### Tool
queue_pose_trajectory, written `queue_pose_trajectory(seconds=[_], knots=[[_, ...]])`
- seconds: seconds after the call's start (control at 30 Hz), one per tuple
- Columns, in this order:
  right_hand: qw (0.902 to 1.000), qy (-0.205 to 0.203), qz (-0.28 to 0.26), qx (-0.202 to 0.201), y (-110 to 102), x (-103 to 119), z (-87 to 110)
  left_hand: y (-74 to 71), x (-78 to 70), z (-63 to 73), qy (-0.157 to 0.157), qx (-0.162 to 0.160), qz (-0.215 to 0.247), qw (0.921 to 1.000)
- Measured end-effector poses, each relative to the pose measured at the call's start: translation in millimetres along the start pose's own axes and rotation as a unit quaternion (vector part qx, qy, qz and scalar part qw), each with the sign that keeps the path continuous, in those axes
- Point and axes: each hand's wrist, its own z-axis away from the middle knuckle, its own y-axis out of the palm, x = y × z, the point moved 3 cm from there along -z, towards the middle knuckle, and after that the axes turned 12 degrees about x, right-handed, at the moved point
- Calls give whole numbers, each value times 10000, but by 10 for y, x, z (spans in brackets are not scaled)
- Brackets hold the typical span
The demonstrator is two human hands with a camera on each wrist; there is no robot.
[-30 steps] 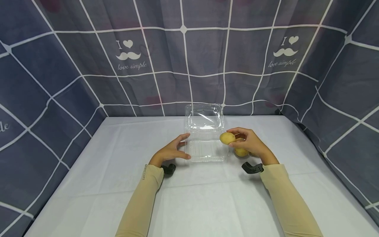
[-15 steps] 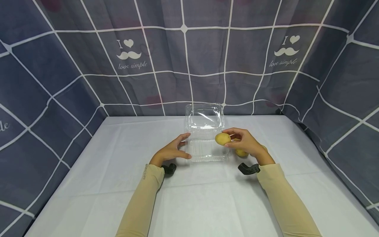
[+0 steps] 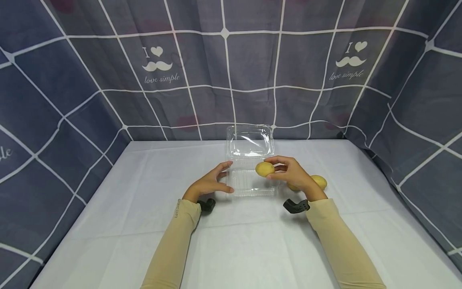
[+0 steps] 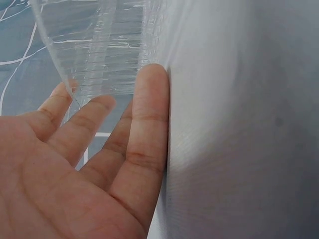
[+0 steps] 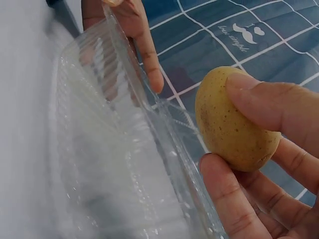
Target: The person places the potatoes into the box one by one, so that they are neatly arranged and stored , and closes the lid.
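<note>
A small yellow potato with brown specks is pinched between the thumb and fingers of my right hand. It hangs over the base of a clear plastic clamshell box, whose lid stands raised at the back. No potato shows inside the base. At the box's left side is my left hand, thumb and fingers spread and fairly straight. In the left wrist view its fingertips lie at the ribbed clear wall. Two more potatoes, one yellow potato and another partly hidden, lie by my right wrist.
A white cloth covers the table. Dark grey checked curtains enclose the back and both sides, and the raised lid stands close to the back one. A black wrist device sits under my right wrist.
My right hand has moved left with the potato, from the box's right edge to above its base. More of the potatoes on the table shows behind the wrist. The left hand stays put.
</note>
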Motion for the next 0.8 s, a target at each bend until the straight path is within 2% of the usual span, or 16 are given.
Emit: queue_pose_trajectory(seconds=[0.57,0.8], knots=[[9996,173,-196,73,198,79,-119,4,-55,-4,-55,-79,-50,9999],[9998,91,-105,124,257,80,-161,10,-47,-7,-124,-84,-28,9999]])
